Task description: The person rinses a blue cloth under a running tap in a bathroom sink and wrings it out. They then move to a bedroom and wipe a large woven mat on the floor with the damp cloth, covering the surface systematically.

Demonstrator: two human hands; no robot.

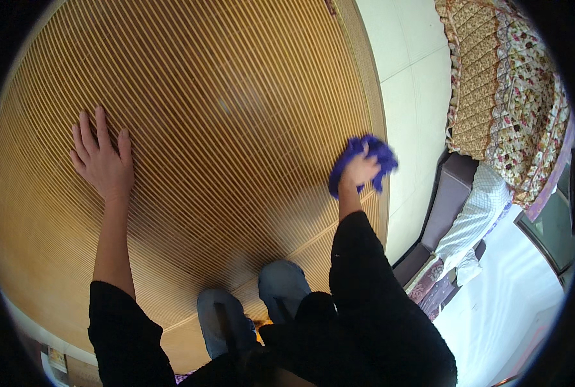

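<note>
A bamboo-slat mat [229, 145] with a glossy brown surface spreads beneath me, and my jeans-covered knees rest on it. My left hand [106, 162] lies flat on the slats at the left, its fingers spread and nothing in it. Near the mat's right edge, my right hand [362, 169] presses on a crumpled purple cloth [386, 162]. That hand is slightly blurred, its fingers partly sunk among the folds. The cloth bunches out around the fingers and below the wrist.
A fabric border edges the mat on the right, beside a pale tiled floor [403, 106]. Beyond it stands a dark sofa [449, 193] with a checked cover [476, 208] and a quilted floral cover [520, 106]. A seam crosses the mat near my knees.
</note>
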